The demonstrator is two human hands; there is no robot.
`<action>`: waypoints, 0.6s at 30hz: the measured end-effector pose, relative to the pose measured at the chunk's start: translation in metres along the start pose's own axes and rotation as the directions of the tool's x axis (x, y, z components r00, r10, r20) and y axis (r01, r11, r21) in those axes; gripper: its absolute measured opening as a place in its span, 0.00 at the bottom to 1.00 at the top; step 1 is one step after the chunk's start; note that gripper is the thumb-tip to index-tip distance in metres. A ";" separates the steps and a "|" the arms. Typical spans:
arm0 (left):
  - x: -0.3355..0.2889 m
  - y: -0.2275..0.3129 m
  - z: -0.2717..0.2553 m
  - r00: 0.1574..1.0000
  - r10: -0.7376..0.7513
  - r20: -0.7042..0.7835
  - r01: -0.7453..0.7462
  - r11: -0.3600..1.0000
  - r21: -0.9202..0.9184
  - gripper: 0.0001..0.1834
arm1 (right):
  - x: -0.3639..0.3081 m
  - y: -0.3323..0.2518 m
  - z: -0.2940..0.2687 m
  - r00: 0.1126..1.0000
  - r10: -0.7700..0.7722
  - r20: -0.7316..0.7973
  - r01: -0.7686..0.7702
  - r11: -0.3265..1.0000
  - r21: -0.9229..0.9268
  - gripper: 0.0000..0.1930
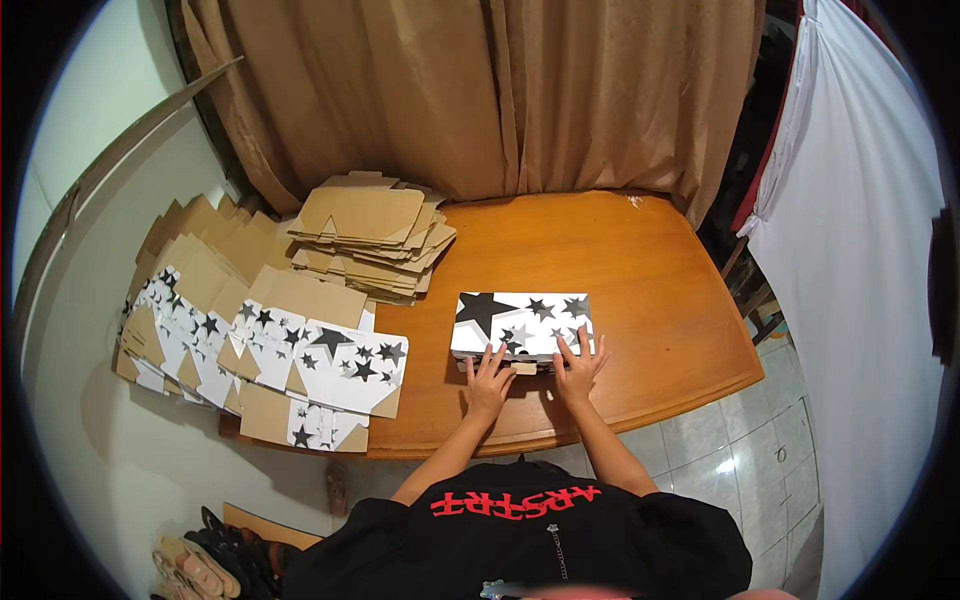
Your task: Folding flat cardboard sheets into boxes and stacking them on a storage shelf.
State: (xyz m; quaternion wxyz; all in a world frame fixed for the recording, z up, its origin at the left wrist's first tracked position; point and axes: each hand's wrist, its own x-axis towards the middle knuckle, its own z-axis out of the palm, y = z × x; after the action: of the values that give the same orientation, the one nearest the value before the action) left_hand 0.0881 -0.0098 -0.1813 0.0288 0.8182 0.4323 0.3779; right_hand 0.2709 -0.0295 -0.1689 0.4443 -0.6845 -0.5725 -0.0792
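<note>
A white cardboard box point(522, 325) printed with black and grey stars sits on the wooden table in front of me. Its lid lies over the top, and a small brown flap point(524, 369) sticks out at the near side. At the left part of the near edge, my left hand point(488, 386) touches the box with fingers spread. My right hand point(578, 374) rests at the right part of that edge, fingers apart and their tips on the lid. Neither hand is wrapped round the box. The undersides of the fingers are hidden.
Flattened star-printed cartons point(350, 375) overlap on the left, some past the table edge. Behind them stands a stack of folded brown cartons point(365, 225). The wooden table point(640, 290) backs onto a brown curtain point(580, 110). A white cloth point(850, 260) hangs right; shoes point(215, 560) lie lower left.
</note>
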 end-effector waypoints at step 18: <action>0.009 -0.004 0.010 0.991 -0.028 -0.133 0.032 0.999 0.029 0.03 | -0.004 -0.023 0.018 0.986 -0.054 0.158 0.057 0.998 -0.012 0.15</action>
State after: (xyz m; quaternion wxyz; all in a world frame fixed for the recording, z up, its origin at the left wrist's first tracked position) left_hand 0.0942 0.0021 -0.1847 -0.0070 0.7851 0.4515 0.4239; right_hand 0.2424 -0.0208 -0.1698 0.3898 -0.6760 -0.6239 -0.0418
